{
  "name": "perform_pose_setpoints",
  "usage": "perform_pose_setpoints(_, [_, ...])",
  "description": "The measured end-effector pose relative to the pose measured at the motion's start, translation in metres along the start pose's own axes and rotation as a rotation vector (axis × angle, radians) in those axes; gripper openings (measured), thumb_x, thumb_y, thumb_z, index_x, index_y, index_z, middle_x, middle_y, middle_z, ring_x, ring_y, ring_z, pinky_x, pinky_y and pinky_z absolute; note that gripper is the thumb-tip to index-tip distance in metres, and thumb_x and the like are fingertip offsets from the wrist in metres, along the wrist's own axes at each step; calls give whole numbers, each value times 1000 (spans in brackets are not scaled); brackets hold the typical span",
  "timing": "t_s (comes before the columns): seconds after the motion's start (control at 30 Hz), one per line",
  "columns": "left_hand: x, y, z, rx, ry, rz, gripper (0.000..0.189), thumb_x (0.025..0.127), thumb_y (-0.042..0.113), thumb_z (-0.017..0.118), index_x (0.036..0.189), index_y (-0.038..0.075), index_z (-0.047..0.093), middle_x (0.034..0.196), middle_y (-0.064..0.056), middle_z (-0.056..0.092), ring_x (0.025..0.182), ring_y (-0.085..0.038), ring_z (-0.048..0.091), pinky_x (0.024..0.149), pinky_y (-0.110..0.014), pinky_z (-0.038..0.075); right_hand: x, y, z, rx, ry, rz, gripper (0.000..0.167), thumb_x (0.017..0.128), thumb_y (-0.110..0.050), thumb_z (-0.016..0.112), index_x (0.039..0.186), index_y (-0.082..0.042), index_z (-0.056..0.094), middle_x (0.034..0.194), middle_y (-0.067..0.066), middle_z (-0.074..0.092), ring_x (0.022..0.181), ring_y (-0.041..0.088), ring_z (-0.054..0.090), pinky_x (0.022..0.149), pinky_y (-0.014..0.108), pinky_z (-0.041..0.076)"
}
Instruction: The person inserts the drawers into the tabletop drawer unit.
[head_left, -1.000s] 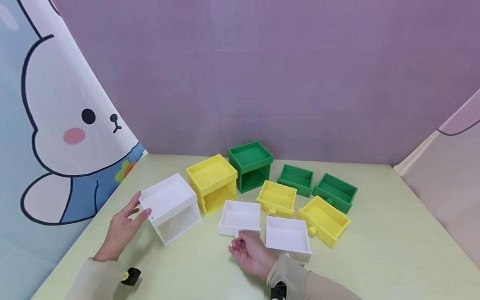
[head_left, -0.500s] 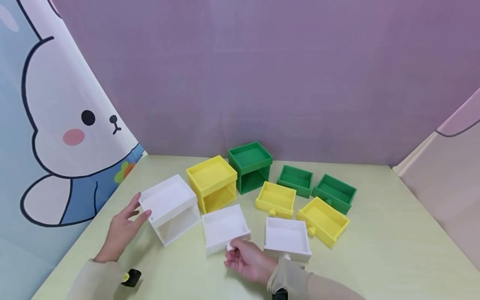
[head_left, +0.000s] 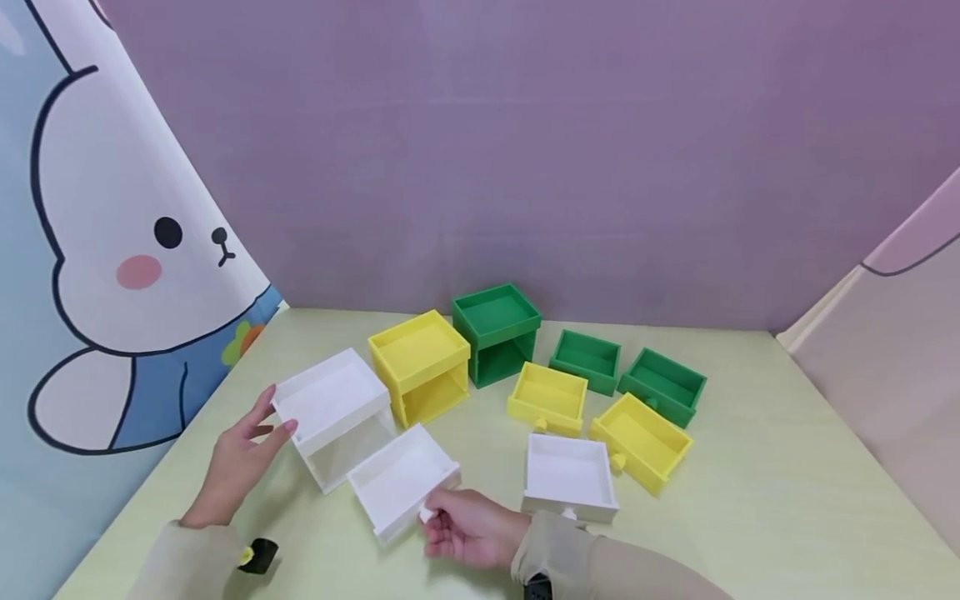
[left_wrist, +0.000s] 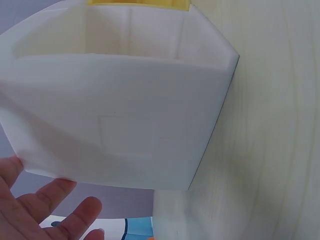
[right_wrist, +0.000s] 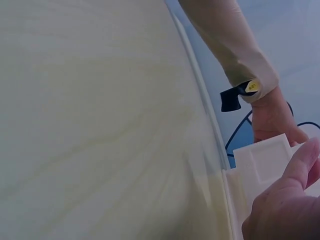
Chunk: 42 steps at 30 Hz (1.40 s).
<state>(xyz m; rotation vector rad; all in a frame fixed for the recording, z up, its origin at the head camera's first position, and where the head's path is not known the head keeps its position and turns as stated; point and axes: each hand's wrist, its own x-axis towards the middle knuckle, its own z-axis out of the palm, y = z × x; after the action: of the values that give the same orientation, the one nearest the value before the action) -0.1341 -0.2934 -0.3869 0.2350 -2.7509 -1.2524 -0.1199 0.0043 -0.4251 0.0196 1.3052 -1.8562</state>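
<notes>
A white box-shaped cabinet [head_left: 333, 400], with a shallow tray top and an open front, stands at the left of the table. My left hand [head_left: 240, 462] holds its left end, thumb at the top rim and fingers at the back edge. In the left wrist view, fingertips [left_wrist: 65, 186] meet the edge of the cabinet's white side wall [left_wrist: 125, 120]. My right hand [head_left: 476, 527] pinches the small knob [head_left: 427, 514] of a white drawer [head_left: 405, 479]. This drawer is turned at an angle, its far end right by the cabinet's open front.
A second white drawer [head_left: 570, 475] lies to the right of my right hand. Behind stand a yellow cabinet [head_left: 420, 350] and a green cabinet [head_left: 497, 312], both open-fronted. Two yellow drawers [head_left: 551, 392] and two green drawers [head_left: 585, 357] lie at the right. A purple cloth backdrop [head_left: 525, 167] hangs behind the table.
My right hand has drawn the white drawer leftward from beside the other white drawer to the white cabinet's front, turning it on the way. My left hand has kept its hold on the cabinet.
</notes>
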Motion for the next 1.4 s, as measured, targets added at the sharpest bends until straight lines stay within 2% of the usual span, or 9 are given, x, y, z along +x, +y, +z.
perform_pose_setpoints(0.1, [-3, -1, -2, -5, 15, -7, 72, 98, 31, 55, 153, 7, 15, 144, -35, 32, 116, -48, 46, 69, -21, 47, 5, 2, 4, -14, -11, 24, 21, 90, -7, 44, 72, -12, 54, 60, -8, 48, 51, -3, 47, 55, 10, 46])
perform_pose_setpoints(0.17, [-4, -1, -1, -10, 13, -23, 72, 98, 31, 55, 153, 8, 14, 144, -34, 32, 116, -47, 47, 70, -20, 47, 7, 3, 6, -15, -14, 37, 22, 90, -6, 44, 71, -12, 53, 59, -8, 48, 51, -3, 47, 55, 10, 46])
perform_pose_setpoints(0.33, [-2, 1, 1, -24, 3, -47, 73, 98, 36, 53, 154, 11, 12, 146, -33, 30, 118, -46, 45, 84, -43, 51, 15, 3, 10, -2, -23, 33, 23, 89, -6, 44, 69, -13, 53, 58, -8, 49, 50, -3, 48, 55, 10, 46])
perform_pose_setpoints(0.4, [-2, 1, 1, -17, 14, -36, 72, 99, 35, 53, 153, 10, 13, 145, -33, 31, 118, -47, 46, 83, -44, 51, 19, 2, 12, 1, -27, 28, 24, 89, -6, 44, 68, -13, 53, 58, -8, 49, 51, -3, 48, 56, 10, 46])
perform_pose_setpoints(0.8, [0, -1, 0, -4, 19, -20, 71, 99, 29, 55, 153, 7, 14, 142, -35, 34, 114, -47, 49, 71, -22, 47, 28, 6, 21, 12, -13, 10, 26, 89, -5, 43, 66, -14, 51, 60, -8, 48, 52, -2, 46, 56, 11, 46])
perform_pose_setpoints(0.97, [0, 1, 0, -9, 4, -36, 71, 99, 30, 53, 153, 9, 11, 144, -35, 31, 116, -47, 47, 77, -32, 52, 30, 9, 24, 36, 8, 7, 26, 90, -6, 44, 67, -14, 53, 60, -8, 49, 52, -1, 47, 56, 11, 46])
perform_pose_setpoints(1.17, [1, 3, 1, -24, -4, -53, 72, 99, 32, 53, 153, 11, 11, 147, -33, 28, 119, -46, 45, 81, -34, 52, 34, 8, 24, 64, 66, -15, 23, 89, -6, 46, 68, -12, 55, 60, -7, 49, 52, -1, 48, 56, 12, 47])
perform_pose_setpoints(1.3, [0, 4, 3, -32, -6, -71, 72, 99, 31, 53, 154, 13, 10, 148, -32, 28, 120, -45, 44, 87, -43, 50, 34, 7, 24, 60, 43, 4, 24, 89, -6, 45, 67, -12, 54, 60, -8, 50, 51, -2, 48, 55, 11, 46])
perform_pose_setpoints(1.4, [0, 4, 3, -39, -4, -78, 72, 99, 31, 53, 154, 13, 9, 148, -32, 28, 119, -45, 44, 86, -41, 50, 34, 7, 27, 68, 29, 11, 24, 89, -6, 45, 67, -12, 53, 60, -8, 49, 52, -2, 48, 56, 10, 46])
